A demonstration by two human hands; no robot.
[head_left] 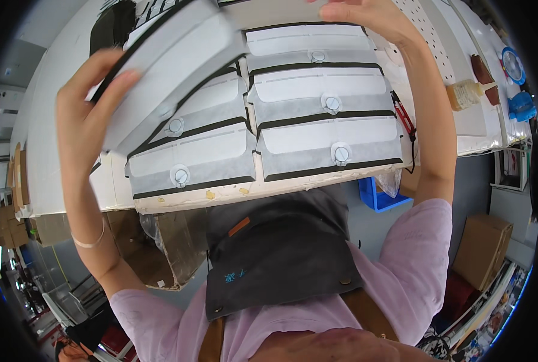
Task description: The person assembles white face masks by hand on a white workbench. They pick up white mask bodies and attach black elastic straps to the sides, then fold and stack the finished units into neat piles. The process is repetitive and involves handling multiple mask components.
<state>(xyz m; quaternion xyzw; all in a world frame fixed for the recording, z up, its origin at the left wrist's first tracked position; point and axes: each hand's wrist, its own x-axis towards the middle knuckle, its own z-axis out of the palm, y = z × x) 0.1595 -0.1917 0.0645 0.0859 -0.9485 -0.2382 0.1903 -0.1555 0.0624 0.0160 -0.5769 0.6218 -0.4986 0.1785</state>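
Observation:
My left hand (pixel 94 90) grips a white flap piece with black edging (pixel 172 72) by its left end. The piece is raised at a slant, smeared by motion, and hides part of the pieces below it. At the far edge of the view, my right hand (pixel 353 13) has its thumb and a finger close together; whatever they hold is cut off. Similar white pieces lie in two columns on the worktable, each with a round metal snap, such as the near right piece (pixel 305 145) and the near left piece (pixel 214 163).
A red and black cutter (pixel 405 117) lies right of the pieces. Farther right stand a bottle of yellowish liquid (pixel 465 95) and a blue container (pixel 522 107). Below the worktable's front edge (pixel 269 192) are a blue bin (pixel 380 202) and a cardboard box (pixel 187 241).

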